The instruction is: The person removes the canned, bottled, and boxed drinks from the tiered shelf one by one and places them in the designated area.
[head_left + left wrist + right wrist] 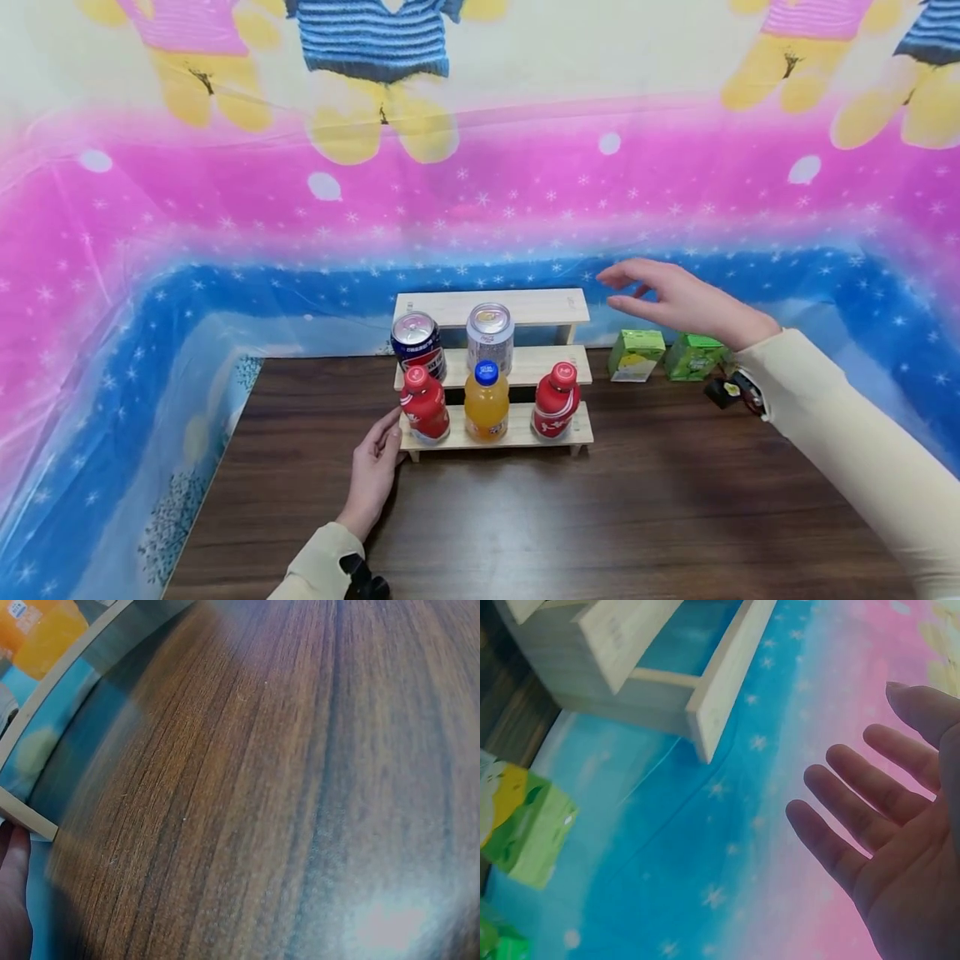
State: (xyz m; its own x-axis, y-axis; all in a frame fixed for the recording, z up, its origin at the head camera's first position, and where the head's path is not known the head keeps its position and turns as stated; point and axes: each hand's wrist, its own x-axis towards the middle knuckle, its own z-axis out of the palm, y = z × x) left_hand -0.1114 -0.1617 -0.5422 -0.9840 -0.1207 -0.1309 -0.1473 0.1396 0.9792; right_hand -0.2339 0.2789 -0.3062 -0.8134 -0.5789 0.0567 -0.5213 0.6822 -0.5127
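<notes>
A three-tier wooden rack (491, 308) stands against the cloth backdrop. My left hand (372, 471) holds the left end of its bottom tier; in the left wrist view the fingertips are partly hidden behind the wood. On the bottom tier stand a red bottle (426, 408), an orange juice bottle (486, 410) with a blue cap, and another red bottle (556, 407). The middle tier bears a dark blue can (417, 343) and a silvery-white can (491, 340). My right hand (667, 296) hovers beyond the rack's right end, holding nothing, fingers extended and apart.
Two green cartons, a yellow-marked one (635, 357) and a second carton (691, 357), stand right of the rack, below my right forearm. The dark wooden table (540, 525) stretches out in front. A pink and blue cloth (525, 192) encloses the back and sides.
</notes>
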